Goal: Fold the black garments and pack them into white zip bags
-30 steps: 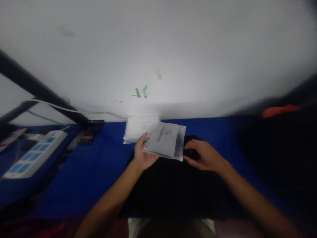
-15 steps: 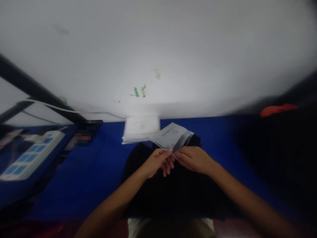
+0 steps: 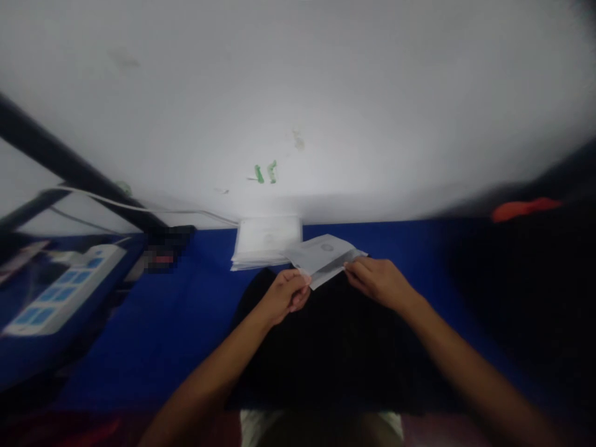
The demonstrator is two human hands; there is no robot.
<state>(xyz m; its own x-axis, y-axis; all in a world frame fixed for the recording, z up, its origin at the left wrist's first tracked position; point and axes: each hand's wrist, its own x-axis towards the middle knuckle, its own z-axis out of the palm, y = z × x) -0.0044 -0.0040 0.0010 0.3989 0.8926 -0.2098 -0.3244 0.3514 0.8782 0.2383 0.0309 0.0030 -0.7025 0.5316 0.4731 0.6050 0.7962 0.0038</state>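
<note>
Both hands hold a thin, whitish translucent plastic bag (image 3: 321,251) with a round grey mark on it, tilted above something black. My left hand (image 3: 284,295) pinches its near left corner between thumb and fingers. At the near right edge, my right hand (image 3: 375,280) grips it with the fingertips. A darker grey strip runs along the near side, between the two hands. Just beyond and to the left lies a stack of similar white bags (image 3: 267,239), and the held bag's far left corner overlaps that stack in the view.
A blue surface (image 3: 200,310) spreads below, against a white wall (image 3: 372,124) with green marks. To the left is a white power strip (image 3: 65,288) with blue sockets, plus a white cable (image 3: 186,212) and dark bars. An orange-red object (image 3: 526,208) shows at the right.
My hands have moved apart, the left one leftward and the right one slightly up and right. Between them the bag has been drawn flatter, and my left fingers have curled in.
</note>
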